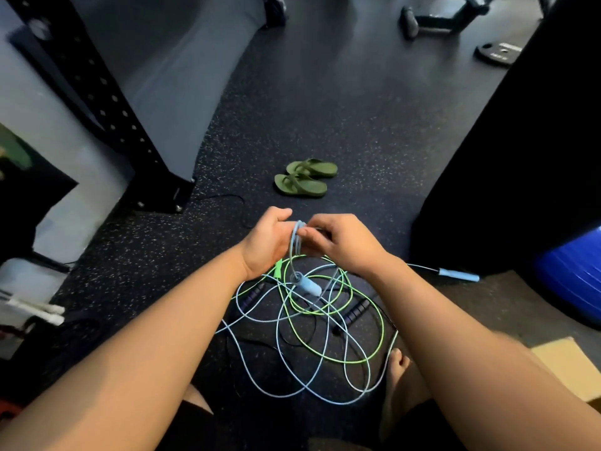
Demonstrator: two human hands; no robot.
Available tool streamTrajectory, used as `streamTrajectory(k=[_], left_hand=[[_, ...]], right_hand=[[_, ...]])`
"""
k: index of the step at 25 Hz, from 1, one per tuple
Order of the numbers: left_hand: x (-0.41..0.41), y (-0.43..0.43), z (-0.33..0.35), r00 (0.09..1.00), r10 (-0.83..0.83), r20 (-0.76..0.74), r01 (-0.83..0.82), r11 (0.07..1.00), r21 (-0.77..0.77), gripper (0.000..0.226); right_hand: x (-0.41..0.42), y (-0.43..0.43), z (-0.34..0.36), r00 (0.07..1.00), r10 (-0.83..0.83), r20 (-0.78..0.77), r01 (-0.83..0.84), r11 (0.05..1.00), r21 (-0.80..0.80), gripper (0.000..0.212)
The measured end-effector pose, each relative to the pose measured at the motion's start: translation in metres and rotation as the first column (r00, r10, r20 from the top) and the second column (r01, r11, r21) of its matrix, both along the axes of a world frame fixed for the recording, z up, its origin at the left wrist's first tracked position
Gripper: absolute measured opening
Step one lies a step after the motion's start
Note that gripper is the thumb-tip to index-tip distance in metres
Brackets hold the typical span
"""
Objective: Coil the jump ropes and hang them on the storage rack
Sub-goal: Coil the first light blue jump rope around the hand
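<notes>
Both hands were up over the pile, and the blue rope (pixel 294 242) was the one in play. The left hand (pixel 265 242) held a small bunch of its loops, fingers closed around them. The right hand (pixel 344 245) sat just beside it, fingertips pinching the same cord where it fed into the bunch. One blue handle (pixel 309 286) dangled straight down from those loops, just above the floor (pixel 325 109).

Here was the catch: most of the blue cord lay uncoiled on the floor below and toward the person. There it was crossed through the green rope (pixel 381 323) and over a black handle (pixel 356 312). Its second blue handle (pixel 458 275) lay well off to the right, long axis running left to right, with the cord leading back toward the hands. So the slack came in from the right and from underneath, and the right hand was plainly the nearer one to draw it.

My read: coiling had barely begun, and each pull risked dragging the green loops along. Nothing was hung yet.
</notes>
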State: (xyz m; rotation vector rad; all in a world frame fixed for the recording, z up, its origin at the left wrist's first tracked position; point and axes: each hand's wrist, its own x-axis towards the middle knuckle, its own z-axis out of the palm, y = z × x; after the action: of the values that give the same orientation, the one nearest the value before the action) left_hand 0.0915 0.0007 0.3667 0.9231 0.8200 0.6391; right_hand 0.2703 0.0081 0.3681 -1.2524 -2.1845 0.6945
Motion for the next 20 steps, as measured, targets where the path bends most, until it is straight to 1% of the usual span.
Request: streamTrajectory(k=[2,4,6,8,10,12,15,17,20], left_hand=[[0.002,-0.008,0.006,0.999,-0.018,-0.050,0.020,0.999,0.031,0.071],[-0.001,-0.014,0.010,0.996,-0.007,-0.090,0.010,0.999,0.035,0.076],[-0.008,-0.020,0.013,0.992,0.019,-0.124,-0.022,0.999,-0.023,0.081],[-0.012,-0.028,0.012,0.987,0.028,-0.159,-0.040,0.996,-0.076,0.082],[-0.010,-0.037,0.007,0.987,0.042,-0.154,-0.060,0.992,-0.113,0.083],[-0.005,-0.044,0.005,0.987,0.109,-0.117,-0.124,0.984,-0.128,0.079],[0.000,-0.049,0.012,0.977,0.213,-0.023,-0.213,0.963,-0.166,0.067],[-0.002,-0.051,0.016,0.967,0.246,0.071,-0.227,0.953,-0.199,0.064],[-0.006,-0.049,0.014,0.949,0.247,0.198,-0.199,0.952,-0.233,0.063]], right_hand=[[-0.003,0.004,0.000,0.996,0.073,-0.056,-0.073,0.997,-0.006,0.024],[-0.008,0.008,-0.001,0.979,0.139,-0.146,-0.142,0.990,-0.005,0.026],[-0.010,0.009,-0.003,0.961,0.165,-0.224,-0.177,0.983,-0.037,0.028],[-0.010,0.005,-0.009,0.947,0.161,-0.278,-0.189,0.979,-0.078,0.038],[-0.010,0.004,-0.015,0.919,0.142,-0.368,-0.224,0.956,-0.191,0.044],[-0.010,0.005,-0.020,0.879,0.098,-0.466,-0.265,0.915,-0.306,0.040],[-0.019,0.009,-0.027,0.869,0.001,-0.494,-0.207,0.908,-0.364,0.027],[-0.025,0.008,-0.031,0.874,-0.075,-0.480,-0.139,0.908,-0.395,0.031],[-0.028,0.000,-0.042,0.884,-0.157,-0.439,-0.050,0.904,-0.425,0.048]])
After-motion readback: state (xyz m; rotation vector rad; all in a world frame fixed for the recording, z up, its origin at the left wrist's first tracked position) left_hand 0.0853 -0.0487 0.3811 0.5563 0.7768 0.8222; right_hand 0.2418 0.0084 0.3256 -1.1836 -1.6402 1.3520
